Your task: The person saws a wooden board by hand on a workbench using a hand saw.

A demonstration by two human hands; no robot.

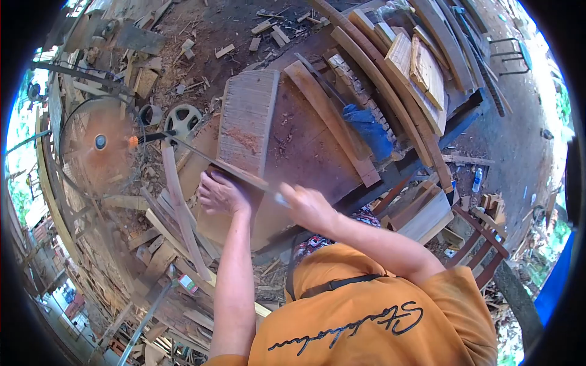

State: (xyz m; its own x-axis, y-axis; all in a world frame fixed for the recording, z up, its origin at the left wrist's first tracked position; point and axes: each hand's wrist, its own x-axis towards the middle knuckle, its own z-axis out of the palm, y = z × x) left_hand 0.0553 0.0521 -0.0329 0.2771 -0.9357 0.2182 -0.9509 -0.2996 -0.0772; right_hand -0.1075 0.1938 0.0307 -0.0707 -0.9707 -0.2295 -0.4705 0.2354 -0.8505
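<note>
My right hand, blurred by motion, is closed in a fist at the near end of a long, narrow blade-like tool. A pale bit shows beside its fingers; the grip itself is hidden. That tool slants up and left toward the fan. My left hand is bent over a wooden piece under the tool, its fingers curled against the near side. Just beyond lies a thick rough-sawn board with reddish sawdust on its face. Both sit on a brown, dusty worktable.
A spinning fan stands at the left, with a pale spoked wheel beside it. Curved planks and a blue cloth line the table's right side. Wood offcuts pile up at the lower left. A water bottle is on the ground.
</note>
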